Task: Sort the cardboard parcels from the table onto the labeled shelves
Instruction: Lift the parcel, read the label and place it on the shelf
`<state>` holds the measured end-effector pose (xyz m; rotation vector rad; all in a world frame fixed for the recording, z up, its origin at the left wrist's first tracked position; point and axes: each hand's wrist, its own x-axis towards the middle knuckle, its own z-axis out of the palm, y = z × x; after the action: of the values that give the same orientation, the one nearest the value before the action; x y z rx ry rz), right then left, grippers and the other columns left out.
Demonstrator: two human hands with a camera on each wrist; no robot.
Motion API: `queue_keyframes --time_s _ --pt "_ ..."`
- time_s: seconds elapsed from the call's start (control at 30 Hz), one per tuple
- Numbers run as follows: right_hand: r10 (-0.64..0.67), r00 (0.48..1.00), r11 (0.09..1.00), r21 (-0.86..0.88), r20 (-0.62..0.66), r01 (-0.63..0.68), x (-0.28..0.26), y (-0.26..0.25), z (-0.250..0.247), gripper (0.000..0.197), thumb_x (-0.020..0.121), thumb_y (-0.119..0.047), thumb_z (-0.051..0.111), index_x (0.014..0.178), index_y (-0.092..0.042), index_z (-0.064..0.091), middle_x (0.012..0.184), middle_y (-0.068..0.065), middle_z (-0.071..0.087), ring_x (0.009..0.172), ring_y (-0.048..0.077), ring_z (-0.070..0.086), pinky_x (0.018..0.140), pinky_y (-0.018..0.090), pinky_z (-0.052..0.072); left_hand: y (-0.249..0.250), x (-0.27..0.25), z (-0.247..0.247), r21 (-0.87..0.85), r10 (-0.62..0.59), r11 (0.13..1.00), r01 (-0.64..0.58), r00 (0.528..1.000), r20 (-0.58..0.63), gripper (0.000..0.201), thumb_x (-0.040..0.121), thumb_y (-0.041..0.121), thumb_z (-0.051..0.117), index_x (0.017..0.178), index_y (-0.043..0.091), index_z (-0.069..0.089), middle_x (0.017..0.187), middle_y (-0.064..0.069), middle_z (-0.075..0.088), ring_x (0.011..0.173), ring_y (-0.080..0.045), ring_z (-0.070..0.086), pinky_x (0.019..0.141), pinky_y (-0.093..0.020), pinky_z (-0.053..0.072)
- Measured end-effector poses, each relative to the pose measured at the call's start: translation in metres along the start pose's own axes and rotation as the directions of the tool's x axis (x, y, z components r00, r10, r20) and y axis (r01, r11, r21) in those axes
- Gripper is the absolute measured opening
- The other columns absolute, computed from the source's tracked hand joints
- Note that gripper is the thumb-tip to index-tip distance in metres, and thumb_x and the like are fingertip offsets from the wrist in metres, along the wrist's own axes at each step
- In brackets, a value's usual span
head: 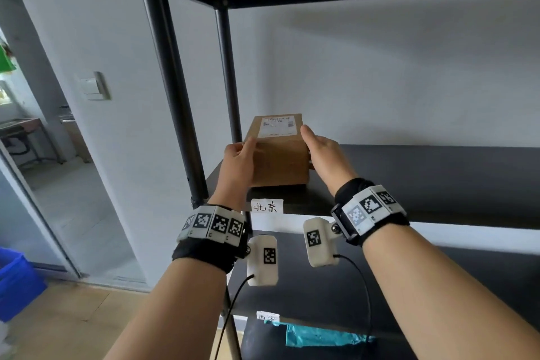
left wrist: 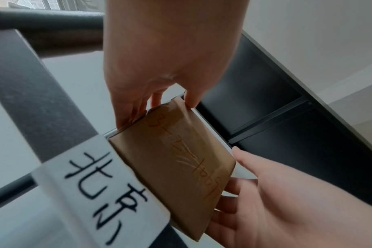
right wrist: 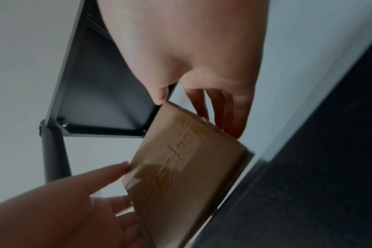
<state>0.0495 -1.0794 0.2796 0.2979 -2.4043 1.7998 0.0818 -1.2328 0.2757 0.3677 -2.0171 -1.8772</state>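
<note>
Hands, L point(head: 238, 162) + R point(head: 323, 155), grip cardboard parcel point(head: 280, 164) on shelf point(head: 438, 181)

Both forearms reach forward, the left hand point(head: 239, 161) and right hand point(head: 324, 155) palms facing, thumbs on top, gripping the parcel point(head: 280, 164) between them.

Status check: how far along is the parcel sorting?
Done: one brown cardboard parcel sits on the black metal shelf tagged 北京. In hand: left hand and right hand hold its sides, grip not yet released. Remaining: letting go; the table is out of view, so other parcels can't be counted.
</note>
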Motion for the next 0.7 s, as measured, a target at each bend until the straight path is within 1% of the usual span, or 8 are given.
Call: queue_keyframes --time_s 0.13,0.23,0.33,0.4,0.47,0.53,0.6,0.7 --pt "0.014 1.000 1.000 -0.025 0.001 -0.014 -0.006 0.001 0.003 0.077 0.075 -0.078 0.037 0.115 -0.023 0.071 0.109 -0.004 0.075 0.102 0.017 0.068 0.098 0.044 0.051 -0.004 0.002 0.000 0.040 0.013 0.999 -0.014 1.000 0.014 0.061 0.100 0.050 0.049 0.145 0.010 0.045 0.136 -0.009 0.058 0.124 -0.026 0.054 0.104 -0.039 0.046" --pt "0.034 0.999 0.998 -0.051 -0.014 -0.034 -0.009 0.001 0.004 0.077 0.075 -0.080 0.037 0.118 -0.025 0.068 0.110 -0.004 0.073 0.104 0.018 0.066 0.099 0.045 0.050 -0.004 0.003 -0.001 0.050 0.034 0.998 -0.035 0.999 0.018 0.058 0.101 0.046 0.049 0.145 0.010 0.045 0.137 -0.010 0.059 0.125 -0.027 0.055 0.107 -0.042 0.045" --pt "0.022 0.998 0.996 -0.084 -0.055 -0.027 -0.017 -0.005 0.002 0.062 0.090 -0.067 0.038 0.122 -0.022 0.065 0.116 -0.004 0.068 0.110 0.019 0.061 0.102 0.045 0.047 -0.004 0.001 -0.002 0.096 0.085 0.992 -0.085 0.996 0.009 0.061 0.100 0.045 0.050 0.151 0.014 0.040 0.146 -0.010 0.055 0.133 -0.028 0.052 0.111 -0.045 0.043" --pt "0.015 0.996 0.995 -0.092 -0.085 -0.023 -0.020 -0.005 -0.001 0.055 0.096 -0.060 0.038 0.126 -0.020 0.062 0.116 -0.004 0.064 0.112 0.019 0.059 0.103 0.044 0.047 -0.004 -0.002 -0.003 0.126 0.129 0.984 -0.128 0.992 0.004 0.064 0.098 0.046 0.051 0.153 0.016 0.037 0.150 -0.009 0.052 0.136 -0.028 0.051 0.111 -0.046 0.044" --pt "0.010 0.993 0.996 -0.086 -0.118 -0.020 -0.024 -0.005 -0.004 0.051 0.098 -0.056 0.040 0.126 -0.019 0.061 0.114 -0.004 0.061 0.113 0.018 0.058 0.103 0.043 0.047 -0.003 -0.007 -0.003 0.147 0.179 0.973 -0.176 0.984 -0.008 0.063 0.098 0.045 0.051 0.154 0.018 0.037 0.153 -0.007 0.049 0.137 -0.026 0.050 0.111 -0.043 0.044" --pt "0.005 0.990 0.997 -0.075 -0.141 -0.015 -0.027 -0.005 -0.008 0.042 0.099 -0.052 0.041 0.116 -0.019 0.061 0.107 -0.004 0.061 0.110 0.019 0.059 0.101 0.042 0.048 -0.001 -0.011 -0.002 0.187 0.260 0.950 -0.249 0.965 -0.039 0.060 0.100 0.042 0.051 0.153 0.017 0.038 0.155 -0.006 0.046 0.139 -0.024 0.048 0.108 -0.037 0.041" --pt "-0.002 0.987 0.998 -0.067 -0.160 -0.009 -0.032 -0.005 -0.011 0.035 0.100 -0.050 0.042 0.111 -0.020 0.058 0.105 -0.003 0.059 0.108 0.019 0.058 0.100 0.041 0.048 0.004 -0.018 0.000 0.218 0.353 0.917 -0.335 0.934 -0.052 0.057 0.101 0.037 0.052 0.152 0.015 0.040 0.154 -0.005 0.046 0.139 -0.022 0.047 0.105 -0.031 0.040" --pt "-0.005 0.979 0.998 -0.056 -0.205 -0.007 -0.044 -0.006 -0.019 0.044 0.099 -0.049 0.044 0.122 -0.015 0.059 0.112 -0.003 0.059 0.108 0.017 0.057 0.100 0.038 0.047 0.011 -0.033 0.006 0.226 0.448 0.872 -0.433 0.894 -0.014 0.052 0.101 0.030 0.053 0.150 0.016 0.044 0.153 -0.003 0.046 0.140 -0.020 0.046 0.110 -0.031 0.041"
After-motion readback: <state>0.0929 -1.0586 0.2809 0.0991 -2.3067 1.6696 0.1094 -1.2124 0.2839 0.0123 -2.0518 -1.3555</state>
